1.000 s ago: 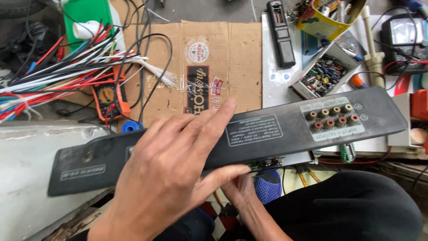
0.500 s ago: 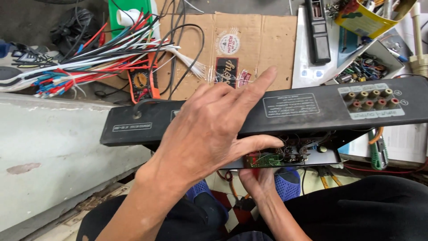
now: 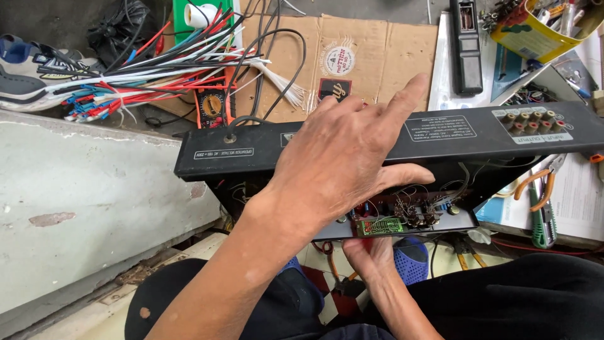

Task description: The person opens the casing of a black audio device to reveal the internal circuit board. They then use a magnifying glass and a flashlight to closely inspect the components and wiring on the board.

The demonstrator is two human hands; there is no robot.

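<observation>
Compared with half a second ago, the black chassis (image 3: pixel 465 135) sits a little further to the right and tipped more toward the person, so more of its open underside shows: the small green circuit board (image 3: pixel 380 225) and the knot of thin wires beside it are plainer now. The left hand (image 3: pixel 343 164) was lying flatter across the back panel; now its forefinger lifts and points away while the thumb hooks under the panel's near edge, so it grips the chassis loosely between thumb and palm. The right hand (image 3: pixel 371 255) stays beneath, fingers cupped up against the lower metal lip, bearing it from below.

The chassis is long and narrow, matte black, held over the person's lap, across a cluttered workbench. Its back panel faces up, with white label blocks, a row of round sockets (image 3: pixel 531 119) at the right end and a black cable entering at the left. Behind it lie flattened cardboard (image 3: pixel 371 44), a bundle of coloured wires (image 3: pixel 157 69) and orange-handled pliers (image 3: pixel 541 182).
</observation>
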